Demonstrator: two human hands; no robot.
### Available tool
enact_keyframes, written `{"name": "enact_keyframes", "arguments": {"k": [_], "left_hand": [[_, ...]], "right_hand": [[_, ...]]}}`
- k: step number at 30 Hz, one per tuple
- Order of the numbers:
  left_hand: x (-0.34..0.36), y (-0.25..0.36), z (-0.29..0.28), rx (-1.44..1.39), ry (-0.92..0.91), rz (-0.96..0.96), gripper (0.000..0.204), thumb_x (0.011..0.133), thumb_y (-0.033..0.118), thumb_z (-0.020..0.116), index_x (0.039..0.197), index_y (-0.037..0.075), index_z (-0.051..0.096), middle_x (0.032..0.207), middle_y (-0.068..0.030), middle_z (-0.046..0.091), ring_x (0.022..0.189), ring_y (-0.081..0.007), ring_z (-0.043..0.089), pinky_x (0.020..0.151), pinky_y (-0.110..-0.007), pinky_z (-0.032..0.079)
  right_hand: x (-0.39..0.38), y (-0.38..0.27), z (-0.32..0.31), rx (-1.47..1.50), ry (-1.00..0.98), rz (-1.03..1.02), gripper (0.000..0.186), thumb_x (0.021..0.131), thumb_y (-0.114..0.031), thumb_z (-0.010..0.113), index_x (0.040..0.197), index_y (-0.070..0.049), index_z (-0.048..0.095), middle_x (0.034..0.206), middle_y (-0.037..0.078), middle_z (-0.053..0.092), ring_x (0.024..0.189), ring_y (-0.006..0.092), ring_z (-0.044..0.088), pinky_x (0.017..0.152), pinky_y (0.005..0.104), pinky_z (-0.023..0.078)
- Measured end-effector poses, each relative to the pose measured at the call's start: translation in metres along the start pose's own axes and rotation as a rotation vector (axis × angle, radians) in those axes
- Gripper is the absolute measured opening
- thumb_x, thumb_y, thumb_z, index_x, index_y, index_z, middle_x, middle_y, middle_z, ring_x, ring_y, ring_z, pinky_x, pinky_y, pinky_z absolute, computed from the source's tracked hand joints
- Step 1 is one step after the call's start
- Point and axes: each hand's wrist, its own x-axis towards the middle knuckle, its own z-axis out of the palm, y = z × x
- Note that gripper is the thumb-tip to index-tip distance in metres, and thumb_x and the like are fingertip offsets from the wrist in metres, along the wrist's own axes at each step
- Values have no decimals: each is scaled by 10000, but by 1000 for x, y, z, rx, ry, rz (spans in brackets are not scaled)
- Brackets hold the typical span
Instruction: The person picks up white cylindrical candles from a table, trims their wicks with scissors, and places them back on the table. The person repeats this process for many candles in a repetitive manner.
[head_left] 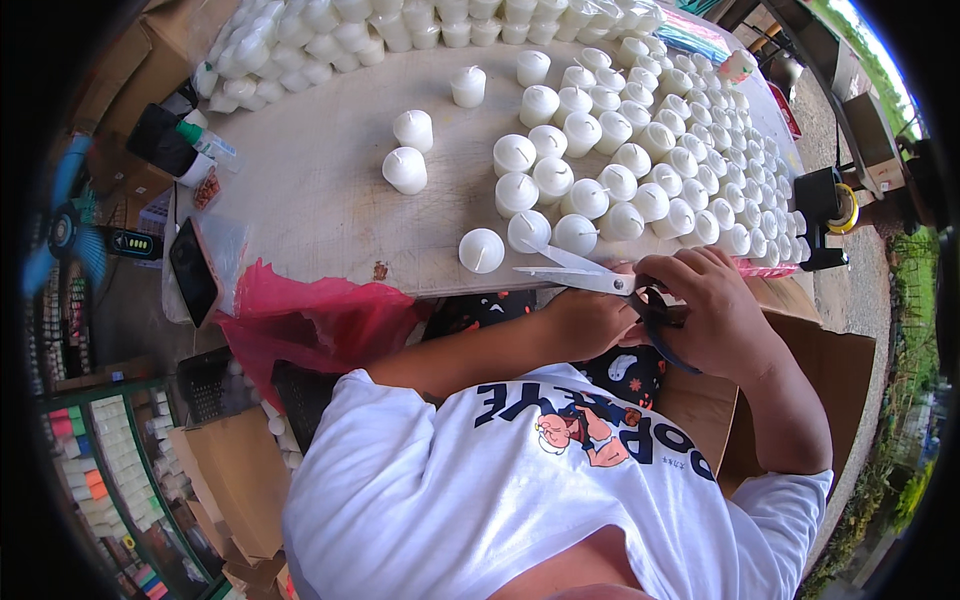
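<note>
My right hand [712, 305] is closed around the dark handles of a pair of scissors [580, 272]. Their silver blades are spread apart and point left, over the table's near edge. Close against the scissors, my left hand [590, 318] has its fingers curled in; what they hold, if anything, is hidden behind the right hand and the handles. Just past the blade tips stand white votive candles, the nearest being one candle [481, 250] with a short wick on top. Many more candles [640, 165] stand upright in rows toward the right.
Clear bags packed with white candles [330, 40] line the table's [310, 180] far side. A phone [195, 270] lies at the left edge, beside pink plastic [300, 320]. A tape dispenser [825, 215] is at the right corner. A cardboard box [800, 400] stands below my right arm.
</note>
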Motion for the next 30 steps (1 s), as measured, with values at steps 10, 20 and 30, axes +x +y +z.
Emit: {"name": "enact_keyframes", "arguments": {"k": [10, 20, 30], "left_hand": [[-7, -18, 13, -40, 39, 122, 515, 758, 265, 573, 1185, -20, 537, 1295, -187, 494, 1305, -330, 398, 1098, -456, 297], [-34, -39, 51, 51, -43, 95, 805, 752, 550, 601, 1323, -2, 472, 1428, -206, 394, 1343, -336, 348, 1127, -399, 255], [-27, -38, 68, 556, 87, 171, 458, 882, 329, 481, 1220, 22, 515, 1377, -137, 466, 1348, -273, 358, 1133, -379, 250]], "right_hand": [[19, 17, 43, 1225, -879, 159, 728, 875, -634, 516, 1163, 31, 590, 756, 39, 580, 717, 131, 581, 659, 249, 472], [27, 9, 55, 1351, -791, 151, 746, 845, -617, 581, 1184, 48, 567, 782, 51, 589, 736, 114, 564, 663, 231, 457], [24, -13, 82, 1367, -685, 140, 571, 921, -538, 526, 1180, -29, 532, 778, 28, 544, 730, 112, 543, 683, 241, 435]]}}
